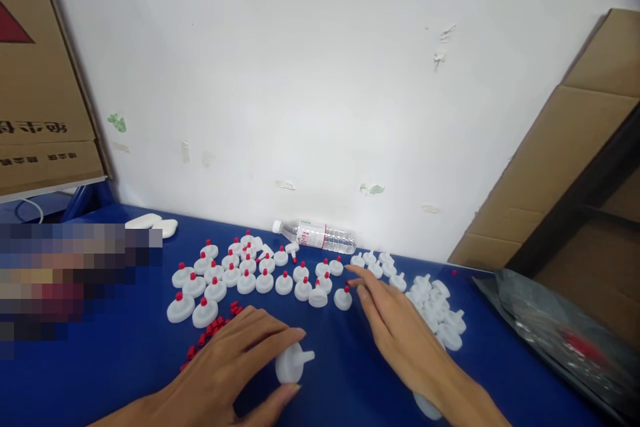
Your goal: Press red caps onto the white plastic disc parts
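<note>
My left hand point(245, 360) grips a white plastic nozzle cap point(290, 363) between thumb and fingers. The cap lies tilted, its bare spout pointing right, with no red tip on it. My right hand point(395, 313) is stretched forward over the table with its fingers extended; its thumb is hidden. Its fingertips are right beside an upright nozzle cap with a red tip point(343, 297); whether they touch cannot be made out. Loose red tips point(215, 327) lie in a strip beside my left hand, which partly covers them. Another white piece point(427, 407) shows under my right wrist.
Many red-tipped nozzle caps point(246, 282) stand across the blue table point(345, 360). Bare white caps point(435, 307) are heaped right. A water bottle point(320, 237) lies by the wall. Cardboard point(540, 160) and a dark plastic bag point(555, 340) border the right; a carton point(45, 80) stands left.
</note>
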Demonstrator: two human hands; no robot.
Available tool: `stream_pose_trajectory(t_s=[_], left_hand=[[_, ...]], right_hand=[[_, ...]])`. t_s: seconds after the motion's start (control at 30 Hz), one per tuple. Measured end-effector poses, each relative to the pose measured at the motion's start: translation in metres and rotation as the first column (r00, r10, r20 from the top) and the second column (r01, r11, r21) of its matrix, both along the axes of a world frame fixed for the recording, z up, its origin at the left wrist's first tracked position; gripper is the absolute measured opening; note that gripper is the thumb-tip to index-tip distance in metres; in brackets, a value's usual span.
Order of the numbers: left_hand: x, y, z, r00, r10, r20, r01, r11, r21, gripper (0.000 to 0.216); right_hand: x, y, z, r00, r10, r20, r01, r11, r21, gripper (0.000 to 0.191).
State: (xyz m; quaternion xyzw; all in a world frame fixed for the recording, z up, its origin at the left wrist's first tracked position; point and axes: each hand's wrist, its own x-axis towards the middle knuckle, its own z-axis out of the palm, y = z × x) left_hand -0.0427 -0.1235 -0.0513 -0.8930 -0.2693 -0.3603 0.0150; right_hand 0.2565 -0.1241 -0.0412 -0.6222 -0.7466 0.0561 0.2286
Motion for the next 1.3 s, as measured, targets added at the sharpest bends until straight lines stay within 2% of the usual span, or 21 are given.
stream_pose_trajectory(t_s=[0.1,0.27,0.37,0.5,0.67,0.83,0.9,0.97,1.03,1.1,1.2,1.3], left_hand=[[-0.001,0.000,-0.001,1.000,-0.002,-0.009,0.002,1.000,-0.014,0.042],[-0.003,0.000,0.000,1.000,-0.011,-0.026,0.011,1.000,-0.015,0.043],[-0.002,0.000,0.000,1.000,-0.012,-0.019,0.011,1.000,-0.012,0.043],[0.000,0.000,0.000,1.000,-0.021,-0.012,0.021,1.000,-0.009,0.042],[0.004,0.000,0.001,1.000,0.006,0.000,-0.006,1.000,0.014,0.035],[0.005,0.003,0.000,1.000,0.019,-0.002,-0.019,1.000,0.007,0.033],[0.005,0.005,-0.002,0.999,0.040,-0.015,-0.040,0.999,0.009,0.035],[0.004,0.007,-0.004,0.998,0.060,-0.019,-0.060,0.998,0.015,0.036],[0.003,0.007,-0.005,0.998,0.070,-0.008,-0.070,0.997,0.039,0.037],[0.002,0.007,-0.005,0.997,0.074,0.007,-0.074,0.996,0.056,0.039],[0.002,0.005,-0.003,0.998,0.066,0.016,-0.066,0.997,0.035,0.042],[0.001,0.004,-0.001,0.998,0.048,0.026,-0.049,0.999,0.021,0.042]], right_hand=[[0.004,0.005,-0.009,0.987,0.039,0.154,-0.049,0.997,0.063,0.052],[0.012,0.012,-0.024,0.962,0.106,0.252,-0.118,0.993,0.031,0.051],[0.014,0.014,-0.022,0.954,0.111,0.277,-0.129,0.991,0.046,0.046],[0.015,0.015,-0.013,0.954,0.086,0.286,-0.111,0.991,0.072,0.028],[0.018,0.013,-0.013,0.968,0.078,0.238,-0.111,0.986,0.128,0.026],[0.016,0.008,-0.006,0.991,0.088,0.096,-0.109,0.963,0.246,0.036],[0.007,0.005,0.003,0.993,0.114,0.008,-0.112,0.952,0.284,0.033],[-0.008,-0.001,0.011,0.975,0.165,-0.148,-0.114,0.946,0.303,0.026],[-0.026,-0.007,0.014,0.867,0.244,-0.434,-0.135,0.954,0.266,0.014],[-0.043,-0.013,0.011,0.748,0.295,-0.595,-0.188,0.953,0.236,0.006],[-0.058,-0.019,0.002,0.657,0.337,-0.674,-0.274,0.940,0.203,0.011],[-0.062,-0.022,-0.005,0.651,0.341,-0.678,-0.307,0.935,0.176,0.014]])
